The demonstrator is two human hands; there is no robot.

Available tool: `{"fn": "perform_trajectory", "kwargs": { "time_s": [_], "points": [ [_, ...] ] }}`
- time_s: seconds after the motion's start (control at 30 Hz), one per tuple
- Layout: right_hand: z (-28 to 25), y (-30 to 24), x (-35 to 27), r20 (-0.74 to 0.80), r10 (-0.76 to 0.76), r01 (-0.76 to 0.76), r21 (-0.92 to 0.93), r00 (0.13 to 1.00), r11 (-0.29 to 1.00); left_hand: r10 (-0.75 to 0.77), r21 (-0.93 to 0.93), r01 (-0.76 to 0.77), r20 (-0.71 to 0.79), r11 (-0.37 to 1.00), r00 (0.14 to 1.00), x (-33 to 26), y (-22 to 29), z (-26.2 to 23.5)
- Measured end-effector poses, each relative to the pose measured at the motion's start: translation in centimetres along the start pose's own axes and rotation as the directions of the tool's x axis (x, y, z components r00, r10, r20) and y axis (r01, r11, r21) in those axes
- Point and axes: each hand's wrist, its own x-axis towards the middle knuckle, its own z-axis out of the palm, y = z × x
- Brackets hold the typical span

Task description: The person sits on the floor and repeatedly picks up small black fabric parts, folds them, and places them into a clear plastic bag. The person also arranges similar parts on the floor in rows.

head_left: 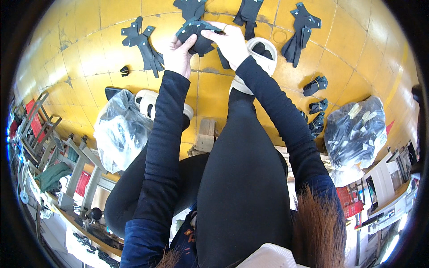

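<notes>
Both hands are raised in front of my knees at the top of the view, holding a fanned stack of dark cut fabric pieces (203, 43) with small pale tags along the upper edge. My left hand (179, 54) grips the stack's left side, thumb on top. The right side is pinched by my right hand (230, 43), its thumb lying over the pieces. The fingers beneath are partly hidden. On the yellow tiles around them lie loose piles of similar dark pieces: one pile (144, 43) to the left, another pile (302, 32) to the right, and others beyond my hands.
Small banded bundles (315, 85) lie to the right, and a single bundle (124, 71) to the left. A thin rubber band (280, 36) rests on the floor. Clear plastic bags stand on both sides: a left bag (117, 134) and a filled right bag (355, 136). My white shoe (264, 56) is close by.
</notes>
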Motion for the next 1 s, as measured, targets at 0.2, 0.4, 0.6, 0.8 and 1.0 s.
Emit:
{"fn": "perform_trajectory", "kwargs": {
  "time_s": [0.2,0.4,0.6,0.8,1.0],
  "points": [
    [-1.1,0.6,1.2,-0.123,-0.112,0.079,-0.243,0.986,0.967,-0.069,-0.055,0.065,-0.074,0.996,0.995,4.4,-0.6,-1.2],
    [-5.6,0.7,-0.3,-0.023,-0.089,0.055,-0.618,0.996,0.785,-0.036,0.356,0.134,-0.268,0.925,0.963,8.3,-3.6,-4.4],
    [-7.1,-0.9,-2.4,0.096,-0.101,0.138,-0.774,0.99,0.618,0.251,0.562,-0.055,-0.278,0.825,0.927,9.0,-6.8,-8.8],
    [-8.2,-1.3,-1.8,0.228,0.041,0.166,-0.81,0.973,0.562,0.224,0.346,-0.09,-0.374,0.934,0.9,3.7,-3.0,-4.3],
    [-7.0,2.0,-1.0,0.428,0.015,0.382,-0.821,0.904,0.424,-0.182,-0.232,0.148,-0.131,0.961,0.975,-1.4,-5.6,-1.1]
  ]
}}
